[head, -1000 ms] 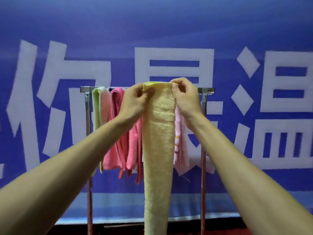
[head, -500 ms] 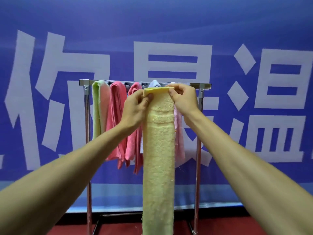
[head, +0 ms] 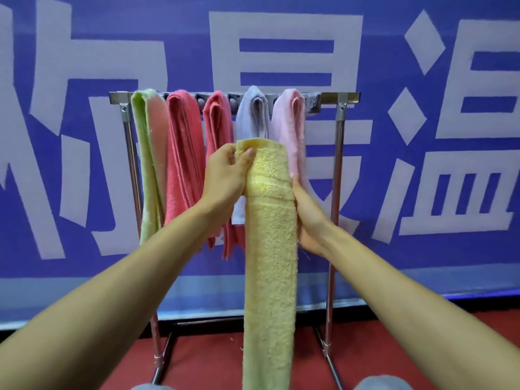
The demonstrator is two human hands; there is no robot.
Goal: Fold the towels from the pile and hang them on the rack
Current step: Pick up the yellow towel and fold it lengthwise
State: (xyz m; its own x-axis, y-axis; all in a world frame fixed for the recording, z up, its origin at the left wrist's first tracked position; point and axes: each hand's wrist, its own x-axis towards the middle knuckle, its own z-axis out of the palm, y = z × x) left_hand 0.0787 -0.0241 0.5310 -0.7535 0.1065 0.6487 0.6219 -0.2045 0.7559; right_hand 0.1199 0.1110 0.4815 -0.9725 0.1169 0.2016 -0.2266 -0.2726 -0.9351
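1. Across the back, a big blue banner [head: 84,249] with pale block characters fills the whole wall, and a red floor [head: 211,361] runs along underneath it.
2. Out in front stands the metal rack [head: 336,164], two upright posts and a top bar, and that bar is busy!
3. Centre stage now: the yellow towel [head: 270,263], folded into a long narrow strip, held up in front of the rack with its top edge below the bar, touching no rail. It drops straight down and out of the bottom of the shot.
4. Five towels are already draped over the bar, side by side. From the left: a green-and-peach towel [head: 146,164], a coral towel [head: 183,153], a second coral towel [head: 218,119], a lavender towel [head: 251,114] and a pale pink towel [head: 289,119]. The yellow strip covers the lower ends of the lavender and pink ones.
5. Left hand [head: 225,178] is up at the strip's top left corner, thumb and fingers pinching that corner tight.
6. Right hand [head: 308,218] sits lower, against the strip's right edge, thumb pointing up along it. Its fingers are tucked behind the cloth, so I cannot tell whether they grip.
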